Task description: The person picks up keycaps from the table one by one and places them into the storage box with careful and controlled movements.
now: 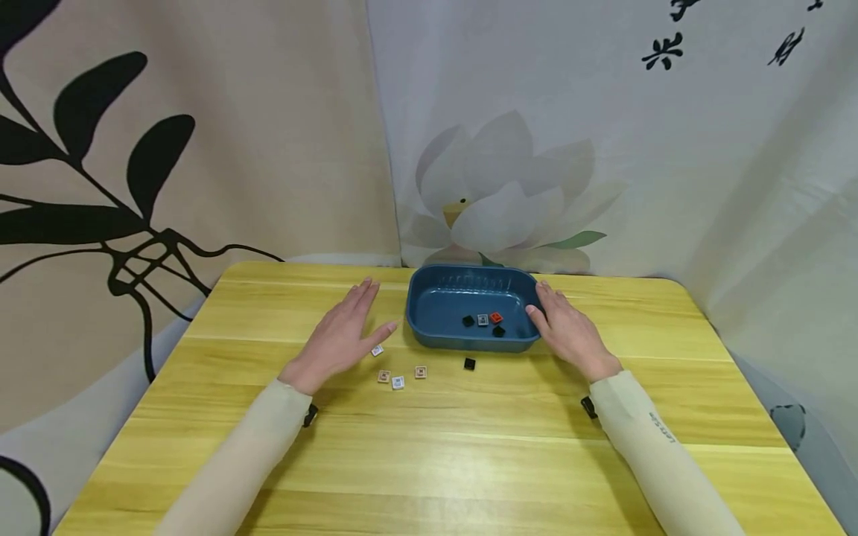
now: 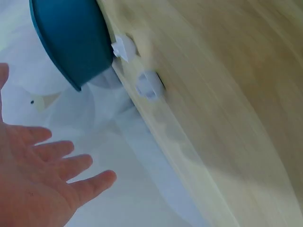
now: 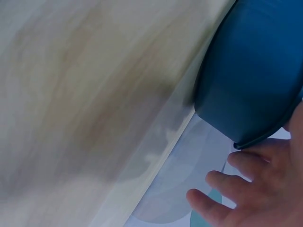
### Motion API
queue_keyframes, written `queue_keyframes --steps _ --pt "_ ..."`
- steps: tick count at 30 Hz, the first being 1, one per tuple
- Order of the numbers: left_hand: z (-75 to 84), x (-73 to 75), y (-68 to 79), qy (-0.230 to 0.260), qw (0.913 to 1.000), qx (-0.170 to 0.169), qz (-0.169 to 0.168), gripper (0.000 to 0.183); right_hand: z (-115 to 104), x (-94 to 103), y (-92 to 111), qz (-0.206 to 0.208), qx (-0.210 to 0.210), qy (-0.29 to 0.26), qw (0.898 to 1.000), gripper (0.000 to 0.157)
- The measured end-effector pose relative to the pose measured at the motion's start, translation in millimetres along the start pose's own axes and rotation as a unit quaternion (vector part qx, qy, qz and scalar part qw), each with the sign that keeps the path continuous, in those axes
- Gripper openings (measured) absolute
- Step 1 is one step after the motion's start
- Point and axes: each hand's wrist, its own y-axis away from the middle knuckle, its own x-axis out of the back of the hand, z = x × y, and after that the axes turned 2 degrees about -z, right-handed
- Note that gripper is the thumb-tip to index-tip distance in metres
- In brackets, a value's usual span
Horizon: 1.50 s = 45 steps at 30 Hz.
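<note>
Your right hand pinches the edge of a glossy blue, round-cornered tray holding black, red and pale blocks; your left hand, fingers outstretched, holds nothing.

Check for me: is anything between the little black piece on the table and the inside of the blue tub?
Only the near wall of the blue tub. The little black piece lies on the wooden table in front of it, and nothing else visible stands between them, so it would probably need lifting over that wall.
</note>
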Motion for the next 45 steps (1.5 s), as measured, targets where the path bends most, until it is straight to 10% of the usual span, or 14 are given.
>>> queue_keyframes --steps 29,45 --pt "-33.9 -3.4 27.2 -0.063 0.9946 -0.04 -0.072 0.034 0 -0.7 2 0.011 0.009 0.005 1.0 0.066" --pt "-32.6 -5.6 24.1 -0.074 0.9952 -0.06 -0.02 0.018 1 -1.5 1 0.008 0.004 0.005 1.0 0.067"
